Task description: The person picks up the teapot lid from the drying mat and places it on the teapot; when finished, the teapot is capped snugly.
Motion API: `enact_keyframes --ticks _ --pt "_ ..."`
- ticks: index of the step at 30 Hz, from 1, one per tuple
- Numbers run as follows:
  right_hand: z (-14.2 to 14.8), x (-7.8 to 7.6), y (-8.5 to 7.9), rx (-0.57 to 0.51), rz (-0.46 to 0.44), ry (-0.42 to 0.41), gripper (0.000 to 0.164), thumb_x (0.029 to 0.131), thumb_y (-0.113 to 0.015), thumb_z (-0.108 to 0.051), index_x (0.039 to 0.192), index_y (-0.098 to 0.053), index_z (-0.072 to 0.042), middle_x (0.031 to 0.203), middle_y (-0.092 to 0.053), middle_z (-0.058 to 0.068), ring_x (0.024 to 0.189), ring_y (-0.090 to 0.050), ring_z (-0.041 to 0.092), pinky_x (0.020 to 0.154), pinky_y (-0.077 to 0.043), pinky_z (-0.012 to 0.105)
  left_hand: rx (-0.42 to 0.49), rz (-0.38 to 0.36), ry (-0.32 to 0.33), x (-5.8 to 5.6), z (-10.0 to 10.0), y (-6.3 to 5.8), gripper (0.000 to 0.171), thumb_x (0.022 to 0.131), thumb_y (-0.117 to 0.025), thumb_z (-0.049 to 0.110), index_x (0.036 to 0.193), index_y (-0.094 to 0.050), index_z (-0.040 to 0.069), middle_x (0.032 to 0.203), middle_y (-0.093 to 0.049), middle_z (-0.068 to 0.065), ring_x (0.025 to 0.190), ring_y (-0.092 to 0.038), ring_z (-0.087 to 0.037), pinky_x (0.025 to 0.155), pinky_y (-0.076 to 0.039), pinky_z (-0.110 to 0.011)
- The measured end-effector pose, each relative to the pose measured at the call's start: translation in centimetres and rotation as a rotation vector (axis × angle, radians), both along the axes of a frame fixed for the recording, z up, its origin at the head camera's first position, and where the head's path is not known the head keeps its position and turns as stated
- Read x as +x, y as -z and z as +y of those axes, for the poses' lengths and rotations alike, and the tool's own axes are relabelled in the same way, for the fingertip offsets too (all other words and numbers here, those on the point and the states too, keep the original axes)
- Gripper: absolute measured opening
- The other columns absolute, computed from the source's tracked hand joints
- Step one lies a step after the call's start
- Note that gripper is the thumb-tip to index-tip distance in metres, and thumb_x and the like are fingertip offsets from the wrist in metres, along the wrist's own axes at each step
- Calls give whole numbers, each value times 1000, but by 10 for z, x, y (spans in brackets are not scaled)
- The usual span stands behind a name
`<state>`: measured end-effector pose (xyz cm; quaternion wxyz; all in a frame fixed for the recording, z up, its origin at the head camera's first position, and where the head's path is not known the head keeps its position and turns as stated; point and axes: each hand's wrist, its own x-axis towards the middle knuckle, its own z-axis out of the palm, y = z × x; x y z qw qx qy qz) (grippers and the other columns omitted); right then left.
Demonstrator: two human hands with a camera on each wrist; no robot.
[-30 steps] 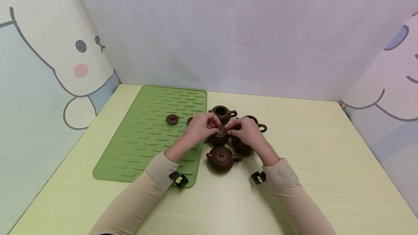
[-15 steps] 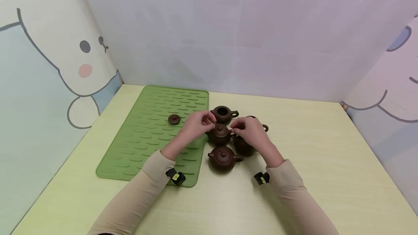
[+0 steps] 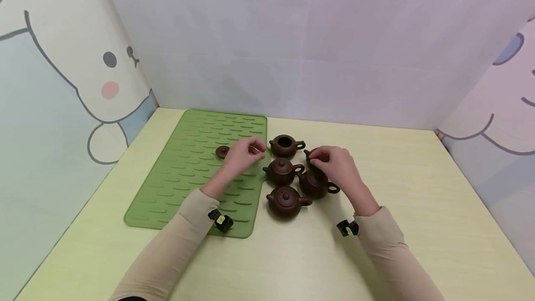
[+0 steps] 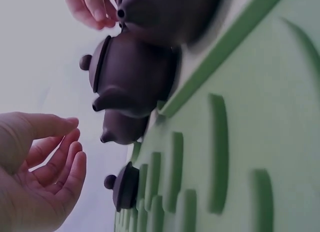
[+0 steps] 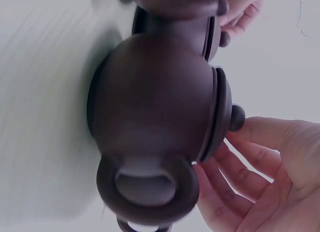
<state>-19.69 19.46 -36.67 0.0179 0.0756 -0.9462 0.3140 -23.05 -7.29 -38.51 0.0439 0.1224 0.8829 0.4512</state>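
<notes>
In the head view several dark brown teapots stand close together. My left hand hovers over the green mat, thumb and fingers loosely bent, holding nothing. Just right of it is the middle teapot with its lid on. A loose lid lies on the mat beyond that hand. My right hand is over the right-hand teapots, loosely bent. It partly hides the rear right teapot. In the right wrist view its thumb overlaps the knob of the near lidded teapot.
At the back an uncovered teapot shows its dark opening. The front teapot has its lid on. The mat's right edge runs beside the pots on the pale wooden table. A pale wall stands behind the table.
Both hands have come away from the middle teapot's lid, which stays seated. The left hand has drawn back leftward over the mat, the right hand rightward to the right-hand pots.
</notes>
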Motion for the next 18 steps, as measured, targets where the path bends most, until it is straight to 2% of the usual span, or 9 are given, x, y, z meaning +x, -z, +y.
enact_keyframes --ticks 11,18 --pt "23 3 -1 -11 31 64 15 94 -67 -17 104 -76 -10 105 -76 12 96 -71 29 80 -54 42 -10 -2 -51 -12 -11 13 17 94 -67 9 111 -67 5 113 -69 -12 105 -67 -27 87 -58 -39" --pt "36 3 2 -10 65 107 16 95 -66 -19 104 -75 -9 105 -76 13 101 -71 34 77 -56 43 -28 -5 -98 -14 -14 18 19 94 -67 6 112 -68 3 117 -69 -14 107 -66 -30 88 -57 -41"
